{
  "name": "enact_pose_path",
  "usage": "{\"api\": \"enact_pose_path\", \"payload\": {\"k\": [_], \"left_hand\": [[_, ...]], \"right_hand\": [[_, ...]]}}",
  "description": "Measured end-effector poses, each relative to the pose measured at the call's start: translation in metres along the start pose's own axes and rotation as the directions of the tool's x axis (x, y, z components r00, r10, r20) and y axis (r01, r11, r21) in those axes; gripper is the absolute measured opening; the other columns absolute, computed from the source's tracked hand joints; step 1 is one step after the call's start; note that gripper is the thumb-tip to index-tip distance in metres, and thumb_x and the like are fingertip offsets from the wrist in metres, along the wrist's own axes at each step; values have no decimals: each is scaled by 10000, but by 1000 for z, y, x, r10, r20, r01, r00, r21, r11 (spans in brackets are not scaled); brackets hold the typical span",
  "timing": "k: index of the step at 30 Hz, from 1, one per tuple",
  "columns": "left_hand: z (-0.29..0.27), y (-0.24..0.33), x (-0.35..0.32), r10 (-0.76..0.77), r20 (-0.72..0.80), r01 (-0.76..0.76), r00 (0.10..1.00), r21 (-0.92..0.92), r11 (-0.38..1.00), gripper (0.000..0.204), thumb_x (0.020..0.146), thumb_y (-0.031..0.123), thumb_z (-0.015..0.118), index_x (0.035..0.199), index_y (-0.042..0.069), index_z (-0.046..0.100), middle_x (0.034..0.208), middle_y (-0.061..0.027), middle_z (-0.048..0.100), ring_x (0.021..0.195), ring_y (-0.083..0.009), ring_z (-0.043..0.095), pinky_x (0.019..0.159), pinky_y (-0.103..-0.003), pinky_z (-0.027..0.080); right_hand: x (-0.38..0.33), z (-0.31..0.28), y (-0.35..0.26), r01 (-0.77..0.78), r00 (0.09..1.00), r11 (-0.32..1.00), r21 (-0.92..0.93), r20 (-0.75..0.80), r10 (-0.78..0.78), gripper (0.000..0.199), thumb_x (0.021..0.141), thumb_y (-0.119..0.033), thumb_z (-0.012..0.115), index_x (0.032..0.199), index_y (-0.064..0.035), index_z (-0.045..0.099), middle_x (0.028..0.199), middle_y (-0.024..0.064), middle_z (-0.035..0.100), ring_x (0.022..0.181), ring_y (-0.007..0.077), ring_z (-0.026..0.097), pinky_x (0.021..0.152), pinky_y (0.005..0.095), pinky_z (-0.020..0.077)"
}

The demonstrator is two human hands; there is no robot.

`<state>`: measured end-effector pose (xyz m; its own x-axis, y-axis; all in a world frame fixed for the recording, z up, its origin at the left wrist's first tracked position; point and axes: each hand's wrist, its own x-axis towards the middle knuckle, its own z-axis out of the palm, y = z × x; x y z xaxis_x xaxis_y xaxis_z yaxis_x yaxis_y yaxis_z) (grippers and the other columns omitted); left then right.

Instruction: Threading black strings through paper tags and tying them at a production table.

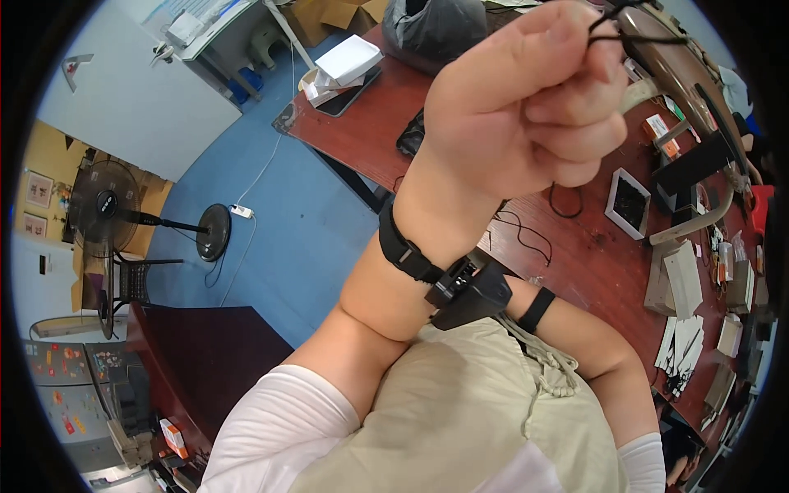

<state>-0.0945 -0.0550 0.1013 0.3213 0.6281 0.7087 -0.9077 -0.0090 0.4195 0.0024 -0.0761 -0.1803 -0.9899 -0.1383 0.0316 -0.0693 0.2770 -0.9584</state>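
Observation:
My left hand [534, 107] is raised high and close, curled into a fist. Its thumb and forefinger pinch a thin black cord [645, 39], whose loose part sticks out toward the upper right. A black strap [400, 246] with a small black device [472, 289] circles my left wrist. My right forearm [575, 333], wearing a black band [537, 310], reaches inward from the lower right. The right hand itself is hidden behind the left wrist and its device. Below the left fist, more thin black cord [534, 238] lies in loops on the red-brown table [592, 267].
On the table are a white box with dark contents [630, 203], white strips [680, 353], a grey bag [436, 33] and a white carton [349, 59]. A standing fan [107, 205] and a white power strip [242, 211] occupy the blue floor at left.

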Motion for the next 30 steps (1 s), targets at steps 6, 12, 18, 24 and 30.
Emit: {"api": "enact_pose_path", "payload": {"k": [6,12,18,24,30], "left_hand": [[-29,-48,-33,-247,-263,292,932,145,945,186,961,212,489,930,32,520,587,50,329,472,-50,253,421,-203,179],[-70,-109,-48,136,-203,166,970,957,240,66,853,81,611,884,34,577,643,-25,523,496,-143,458,449,-248,353],[-113,-147,-19,-137,252,-285,958,886,-365,119,734,61,674,814,51,585,673,-98,561,584,-283,565,496,-346,451],[-101,-214,-25,-128,-399,419,908,870,260,185,942,204,555,881,30,568,720,33,529,552,-53,453,465,-219,345],[-95,-199,-3,-602,-641,799,475,27,601,153,944,211,531,934,62,563,688,34,471,497,-27,311,445,-183,219]], "right_hand": [[-64,-28,-75,-549,826,834,55,-116,552,314,788,-157,634,1076,-36,604,850,123,637,763,203,594,685,320,462],[-169,-60,-127,-366,623,731,576,-431,652,153,861,-76,560,992,-19,616,790,-7,584,687,75,504,609,236,414],[-250,-92,-122,-253,176,743,619,-726,665,85,878,-110,552,924,-75,615,707,-48,532,548,26,403,449,203,288],[-258,-94,-108,431,73,729,532,-826,559,114,855,-54,543,966,-33,560,784,33,535,664,129,490,594,245,396],[-251,-77,-107,619,157,669,412,-899,408,209,844,104,462,1025,29,535,965,122,584,953,244,612,866,343,499]]}}
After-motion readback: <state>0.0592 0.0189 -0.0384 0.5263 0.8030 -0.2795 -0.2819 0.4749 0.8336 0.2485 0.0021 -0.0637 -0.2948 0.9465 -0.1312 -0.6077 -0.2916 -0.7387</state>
